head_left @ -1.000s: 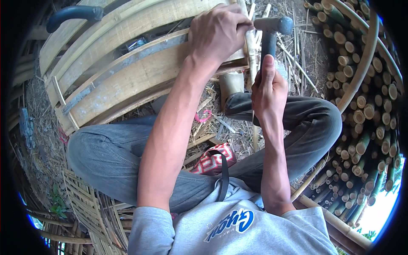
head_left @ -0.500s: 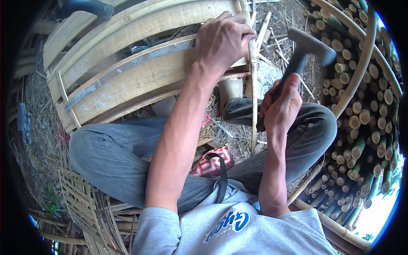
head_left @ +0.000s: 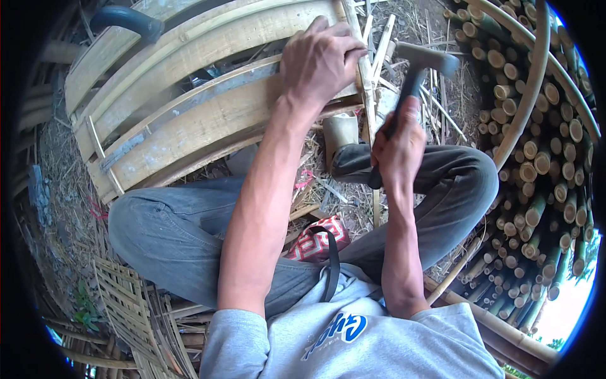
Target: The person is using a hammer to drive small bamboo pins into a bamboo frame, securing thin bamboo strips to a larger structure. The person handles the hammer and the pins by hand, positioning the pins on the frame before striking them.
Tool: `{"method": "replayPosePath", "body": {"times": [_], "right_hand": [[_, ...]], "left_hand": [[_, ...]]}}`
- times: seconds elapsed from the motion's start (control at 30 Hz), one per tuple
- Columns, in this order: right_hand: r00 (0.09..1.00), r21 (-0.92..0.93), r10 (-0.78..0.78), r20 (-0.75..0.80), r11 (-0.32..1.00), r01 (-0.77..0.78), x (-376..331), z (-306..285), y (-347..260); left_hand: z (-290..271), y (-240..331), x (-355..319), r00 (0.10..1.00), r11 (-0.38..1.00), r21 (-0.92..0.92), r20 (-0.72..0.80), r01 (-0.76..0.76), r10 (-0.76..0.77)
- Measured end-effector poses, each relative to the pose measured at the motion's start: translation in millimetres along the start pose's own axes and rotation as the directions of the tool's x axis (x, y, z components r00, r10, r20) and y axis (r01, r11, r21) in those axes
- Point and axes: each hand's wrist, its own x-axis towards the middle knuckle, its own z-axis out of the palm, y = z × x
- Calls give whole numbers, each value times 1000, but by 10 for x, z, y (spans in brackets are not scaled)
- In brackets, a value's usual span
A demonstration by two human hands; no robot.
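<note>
- Hammer (head_left: 416,69) up in the air, top centre-right, dark metal head pointing right, handle slanting down-left into right hand.
- Right hand (head_left: 398,148) fisted tight round the lower hammer handle, thumb laid along the shaft; handle butt sticks out below the fist.
- Left hand (head_left: 322,60) palm down, fingers curled, pressing on the right end of the bamboo slat frame (head_left: 189,120), just left of the hammer head.
- Frame: several long curved split-bamboo slats lying side by side, running from left to upper centre, resting on the ground.
- Thin upright bamboo strip (head_left: 369,101) stands between the two hands, touching left-hand fingers.
- Person sits cross-legged in grey trousers (head_left: 170,234); grey shirt at bottom edge.
- Red patterned cloth pouch (head_left: 319,237) with dark strap in the lap.
- Stack of cut bamboo poles (head_left: 536,145), ends facing the camera, along the right side.
- Woven bamboo panel (head_left: 126,303) lower left.
- Dark curved handle (head_left: 126,19) top left, past the frame.
- Ground covered with straw and bamboo scraps.
</note>
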Motion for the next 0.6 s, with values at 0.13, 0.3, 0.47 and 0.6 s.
{"method": "replayPosePath", "body": {"times": [0.13, 0.3, 0.47, 0.6], "right_hand": [[990, 227, -105, -89, 966, 123, -107, 5, -83], [998, -45, -57, 21, 997, 58, 33, 99, 70], [992, 259, -80, -101, 960, 104, -115, 78, -97], [992, -119, -117, 40, 986, 120, 41, 95, 181]], "left_hand": [[37, 38, 15, 999, 1000, -17, -32, -24, 24], [40, 2, 0, 998, 999, -24, -48, -44, 43], [34, 49, 9, 999, 999, -19, -23, -28, 28], [39, 33, 16, 998, 999, 7, -48, -37, 37]]}}
